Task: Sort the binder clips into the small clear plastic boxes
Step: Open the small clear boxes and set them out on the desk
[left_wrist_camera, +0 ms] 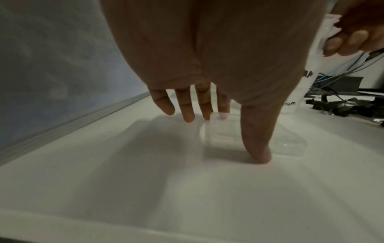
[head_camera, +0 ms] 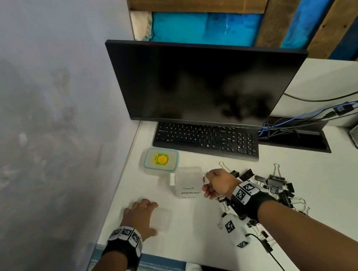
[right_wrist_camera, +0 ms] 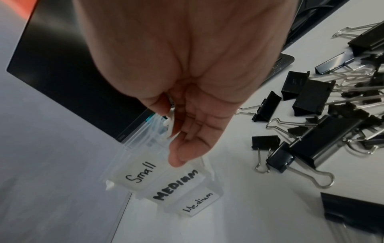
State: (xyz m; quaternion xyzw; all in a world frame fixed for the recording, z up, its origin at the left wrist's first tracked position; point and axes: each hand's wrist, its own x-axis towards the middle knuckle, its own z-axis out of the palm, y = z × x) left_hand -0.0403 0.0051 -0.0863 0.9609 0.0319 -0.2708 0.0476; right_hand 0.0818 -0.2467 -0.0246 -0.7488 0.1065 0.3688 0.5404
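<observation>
I rest left hand (head_camera: 140, 217) flat on lid (head_camera: 161, 220); right hand (head_camera: 218, 182) pinches stacked boxes (right_wrist_camera: 166, 180); clips (head_camera: 271, 184) unsorted on worktop (head_camera: 320, 184).

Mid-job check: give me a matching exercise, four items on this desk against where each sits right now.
Items
1. stack of labelled clear plastic boxes
2. loose clear plastic lid
3. pile of black binder clips
4. teal-rimmed container with a yellow sticker

Places
A. on the desk right of the right hand
B. beside the near-left corner of the black keyboard
C. under the left hand
D. at the right hand's fingertips

Pairs: 1-D, 2-C, 3-A, 4-B
</observation>
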